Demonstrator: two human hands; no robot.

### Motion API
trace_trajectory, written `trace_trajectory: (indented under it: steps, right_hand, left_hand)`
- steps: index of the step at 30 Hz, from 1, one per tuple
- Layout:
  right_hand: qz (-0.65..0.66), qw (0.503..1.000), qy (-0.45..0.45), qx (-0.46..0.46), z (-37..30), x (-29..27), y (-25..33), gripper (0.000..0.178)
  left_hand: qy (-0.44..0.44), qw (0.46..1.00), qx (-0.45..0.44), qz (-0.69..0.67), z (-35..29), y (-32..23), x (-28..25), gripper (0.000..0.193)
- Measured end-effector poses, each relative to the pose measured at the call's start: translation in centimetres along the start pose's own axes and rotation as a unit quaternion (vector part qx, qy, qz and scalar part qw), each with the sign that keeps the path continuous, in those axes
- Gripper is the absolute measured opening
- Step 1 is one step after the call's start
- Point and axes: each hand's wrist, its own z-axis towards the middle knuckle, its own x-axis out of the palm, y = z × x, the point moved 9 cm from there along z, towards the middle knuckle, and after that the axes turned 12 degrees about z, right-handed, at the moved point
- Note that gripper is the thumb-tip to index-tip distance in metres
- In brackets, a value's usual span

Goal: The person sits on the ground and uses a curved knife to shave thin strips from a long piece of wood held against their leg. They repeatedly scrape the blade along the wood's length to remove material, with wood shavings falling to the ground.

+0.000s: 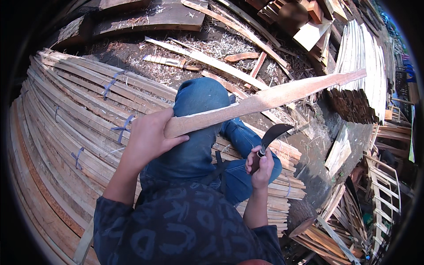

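My left hand (152, 134) is closed round the near end of a long, shaped wooden piece (269, 96), pale brown with a wider middle and a narrower far end. The piece lies across my raised knee in blue jeans (198, 99) and slants up to the right. My right hand (261, 167) grips the handle of a sickle (274, 135), whose dark curved blade points up and right. Blade and wooden piece are apart, with the blade below the wood.
I sit on bundled wooden strips (75, 119) tied with blue cord (108, 86). A sheathed knife (170, 62) lies among shavings ahead. Thick planks (150, 17) are at the back. Stacked thin boards (362, 62) stand to the right, above a wooden ladder-like frame (383, 194).
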Motion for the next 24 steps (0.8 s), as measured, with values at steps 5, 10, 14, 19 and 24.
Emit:
trace_trajectory:
  steps: [5,10,14,19,24]
  right_hand:
    - [-0.059,0.998,0.026,0.009,1.3,1.0,-0.7,0.037]
    - [-0.049,0.998,0.012,0.029,1.5,1.0,-1.0,0.027]
    - [-0.036,0.998,-0.004,0.05,1.2,0.4,-1.6,0.026]
    - [-0.095,0.995,0.003,0.013,1.0,0.2,-1.1,0.024]
    - [-0.21,0.978,-0.001,-0.007,1.1,1.4,0.0,0.017]
  left_hand:
    - [-0.005,1.0,0.001,-0.014,0.2,0.5,1.1,0.061]
    - [0.043,0.995,0.091,-0.012,0.7,0.5,2.0,0.061]
    - [0.323,0.924,0.055,-0.198,0.5,2.2,5.8,0.048]
    - [0.444,0.76,-0.039,-0.473,-1.5,0.9,8.1,0.022]
    - [0.347,0.804,-0.034,-0.481,-1.7,-0.1,8.0,0.015]
